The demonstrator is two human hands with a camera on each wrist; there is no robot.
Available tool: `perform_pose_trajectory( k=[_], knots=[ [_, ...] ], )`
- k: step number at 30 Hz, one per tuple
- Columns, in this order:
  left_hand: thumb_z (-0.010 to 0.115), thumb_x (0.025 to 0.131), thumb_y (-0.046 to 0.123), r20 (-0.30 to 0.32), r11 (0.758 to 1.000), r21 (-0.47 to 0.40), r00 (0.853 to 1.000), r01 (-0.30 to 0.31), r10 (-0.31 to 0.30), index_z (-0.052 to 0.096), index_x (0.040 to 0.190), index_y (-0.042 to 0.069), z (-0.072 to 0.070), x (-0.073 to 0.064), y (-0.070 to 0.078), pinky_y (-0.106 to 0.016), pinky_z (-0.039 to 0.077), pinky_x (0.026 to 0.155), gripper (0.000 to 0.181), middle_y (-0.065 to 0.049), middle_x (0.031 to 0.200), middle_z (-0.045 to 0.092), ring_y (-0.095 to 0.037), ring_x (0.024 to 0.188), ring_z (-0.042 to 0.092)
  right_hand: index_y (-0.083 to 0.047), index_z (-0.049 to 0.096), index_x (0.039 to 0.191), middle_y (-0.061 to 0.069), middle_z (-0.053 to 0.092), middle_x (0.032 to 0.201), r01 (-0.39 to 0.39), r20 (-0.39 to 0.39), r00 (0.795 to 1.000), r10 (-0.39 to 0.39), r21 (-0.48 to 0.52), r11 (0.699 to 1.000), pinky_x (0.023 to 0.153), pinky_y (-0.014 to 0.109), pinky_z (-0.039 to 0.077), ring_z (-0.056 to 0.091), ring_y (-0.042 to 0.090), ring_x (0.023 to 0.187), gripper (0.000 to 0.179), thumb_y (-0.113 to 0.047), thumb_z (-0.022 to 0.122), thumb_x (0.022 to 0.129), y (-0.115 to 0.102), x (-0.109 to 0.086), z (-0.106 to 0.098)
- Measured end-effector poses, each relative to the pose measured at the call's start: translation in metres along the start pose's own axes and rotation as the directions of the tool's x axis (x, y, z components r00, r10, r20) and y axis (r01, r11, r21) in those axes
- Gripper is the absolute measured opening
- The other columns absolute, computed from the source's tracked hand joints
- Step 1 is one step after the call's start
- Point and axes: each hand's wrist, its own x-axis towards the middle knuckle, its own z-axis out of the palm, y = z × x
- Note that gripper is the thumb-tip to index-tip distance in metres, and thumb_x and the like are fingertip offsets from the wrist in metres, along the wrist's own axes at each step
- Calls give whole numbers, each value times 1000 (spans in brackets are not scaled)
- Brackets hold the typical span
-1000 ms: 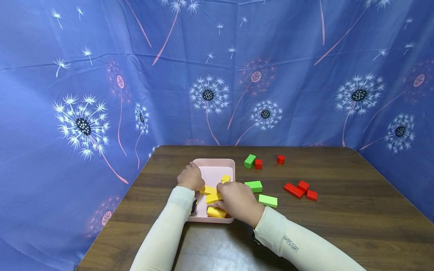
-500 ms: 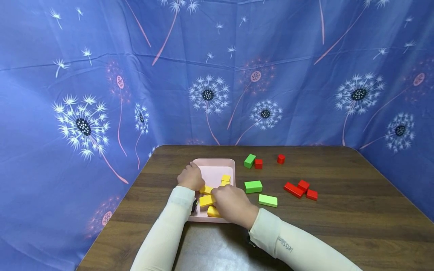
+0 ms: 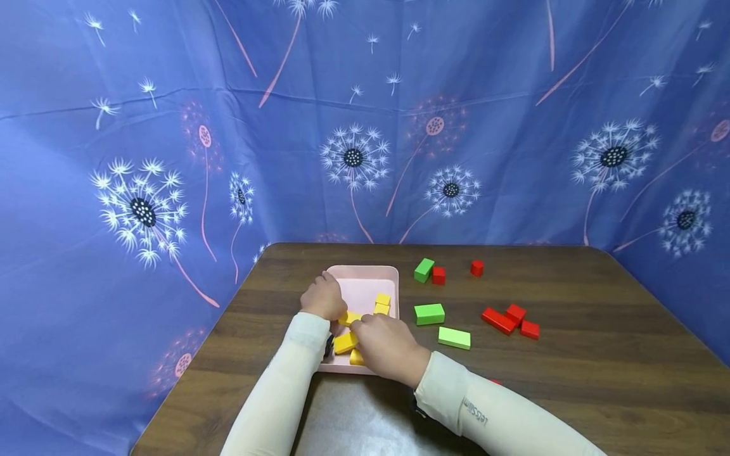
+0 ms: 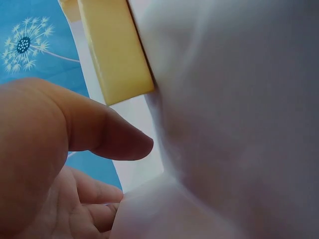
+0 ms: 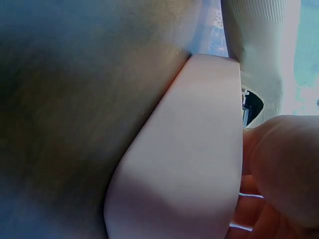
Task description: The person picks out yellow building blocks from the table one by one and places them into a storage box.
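Note:
In the head view, a pink tray (image 3: 371, 273) holds several yellow blocks. My left hand (image 3: 324, 297) grips its left wall. In the left wrist view, that hand's thumb (image 4: 119, 137) is inside the tray and the other fingers are outside, with a long yellow block (image 4: 119, 55) lying close by. Over the tray's near right part, my right hand (image 3: 388, 345) curls round the right end of a yellow block (image 3: 345, 342), and its grip is hidden by the knuckles. A rounded yellow block (image 3: 356, 357) lies partly under this hand. Two yellow cubes (image 3: 382, 304) sit at the right wall.
Right of the tray lie three green blocks (image 3: 429, 314). A red cube (image 3: 438, 275) and a red cylinder (image 3: 476, 268) stand farther back, and a red group (image 3: 499, 321) lies to the right. A red edge (image 3: 495, 381) shows behind the right sleeve. A blue curtain hangs behind the table.
My right hand has moved left and lower over the tray, and the yellow block at its fingers has shifted the same way. My left hand has stayed at the tray wall.

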Motion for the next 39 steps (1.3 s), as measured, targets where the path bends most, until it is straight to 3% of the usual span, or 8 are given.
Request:
perform_pose_trajectory(
  k=[5,15,23,29,34,39],
  knots=[
    [81,79,28,-2,1000,13,1000,-3,3,26,159,-9,-1,2,0,-59,55,97,104,-28,148,52,-41,120,63,-13,72,92,0,61,74,11,26,1000,-10,-23,1000,51,29,48,56,14,62,9,-19,77,88,0,3,1],
    [79,81,31,2,1000,17,1000,-12,12,28,158,-9,3,3,6,-58,56,96,101,-28,147,53,-41,121,63,-14,76,90,0,61,76,-2,74,997,2,-9,1000,51,29,46,54,13,62,3,-14,77,87,4,0,4],
    [77,83,32,3,999,22,1000,-28,27,27,158,-10,6,6,8,-58,56,95,100,-29,146,52,-41,120,63,-18,73,78,-2,56,72,-3,16,1000,4,-24,1000,47,28,41,52,13,60,11,-11,73,87,8,-4,2],
    [77,85,30,20,999,7,999,-36,36,26,158,-10,0,6,5,-60,55,97,98,-30,147,51,-43,123,61,-18,74,81,-2,56,73,-18,17,1000,18,1,1000,45,27,40,50,13,60,9,-14,71,89,13,-5,-3],
    [76,85,28,54,998,-15,997,-56,57,24,158,-10,-4,1,-1,-62,54,96,97,-32,147,47,-46,125,58,-16,77,90,-2,60,79,-58,-25,998,59,15,998,53,29,46,53,15,64,8,-22,72,89,24,-8,-11],
    [71,88,29,36,994,22,994,-107,106,25,159,-9,-13,-8,-2,-63,47,103,93,-29,153,38,-47,133,47,-16,78,97,0,65,92,-123,-75,990,123,3,992,66,34,54,58,18,76,16,-28,69,92,41,-16,-18]
  ],
)
